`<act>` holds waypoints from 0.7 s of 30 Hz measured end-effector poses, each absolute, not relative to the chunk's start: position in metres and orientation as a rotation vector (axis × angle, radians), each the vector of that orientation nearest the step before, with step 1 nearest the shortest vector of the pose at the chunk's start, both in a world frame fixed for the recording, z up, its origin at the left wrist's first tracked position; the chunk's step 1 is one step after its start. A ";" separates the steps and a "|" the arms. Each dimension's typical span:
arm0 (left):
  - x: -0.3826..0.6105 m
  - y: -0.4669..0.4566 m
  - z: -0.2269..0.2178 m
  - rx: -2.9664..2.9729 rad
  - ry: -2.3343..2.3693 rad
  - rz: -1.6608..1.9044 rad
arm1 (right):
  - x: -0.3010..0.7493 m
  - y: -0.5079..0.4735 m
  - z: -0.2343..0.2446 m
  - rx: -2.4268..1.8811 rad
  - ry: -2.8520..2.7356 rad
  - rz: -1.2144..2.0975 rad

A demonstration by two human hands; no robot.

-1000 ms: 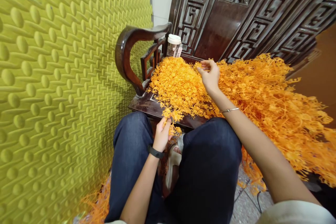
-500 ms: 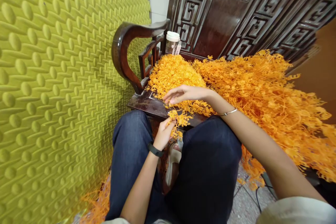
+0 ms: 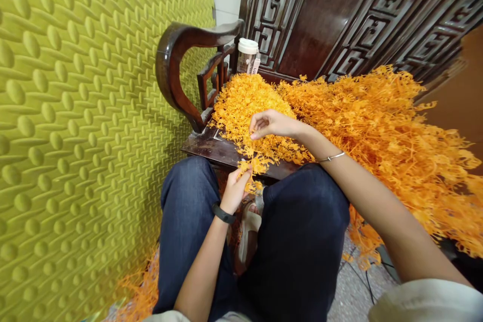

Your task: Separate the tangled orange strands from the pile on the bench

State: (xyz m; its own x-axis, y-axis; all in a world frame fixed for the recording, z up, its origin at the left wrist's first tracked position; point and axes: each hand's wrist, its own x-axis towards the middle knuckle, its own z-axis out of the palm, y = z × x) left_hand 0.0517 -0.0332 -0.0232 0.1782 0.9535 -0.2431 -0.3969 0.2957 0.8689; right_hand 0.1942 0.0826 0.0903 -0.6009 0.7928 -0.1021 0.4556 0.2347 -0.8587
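Note:
My left hand [image 3: 236,190] is closed around a small bunch of orange plastic flower pieces [image 3: 258,163], held in front of the seat edge between my knees. Above it, my right hand [image 3: 274,124] has its fingers curled, with thumb and fingertips drawn together. Whatever the right fingertips pinch is too small to make out against the orange behind. Just past the right hand lies a heap of loose orange flower pieces [image 3: 252,98] on the dark wooden seat [image 3: 211,146].
A larger mass of stringy orange plastic stems [image 3: 392,136] spreads to the right. A clear jar with a white lid [image 3: 247,53] stands behind the heap, beside the curved armrest [image 3: 166,65]. The yellow textured mat [image 3: 94,110] rises on the left. Dark cables [image 3: 369,282] lie on the floor.
My right hand has moved slightly right and up, and its outstretched fingers have curled together. The left hand keeps hold of the flower bunch in nearly the same place.

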 end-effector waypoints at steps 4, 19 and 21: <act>0.050 -0.030 -0.019 0.655 0.916 1.187 | 0.195 0.087 0.087 -1.231 -2.006 1.216; 0.047 -0.023 -0.009 0.569 0.952 1.329 | 0.177 0.083 0.090 -1.411 -1.692 0.845; 0.046 -0.022 -0.008 0.569 0.952 1.338 | 0.173 0.084 0.088 -1.415 -1.669 0.784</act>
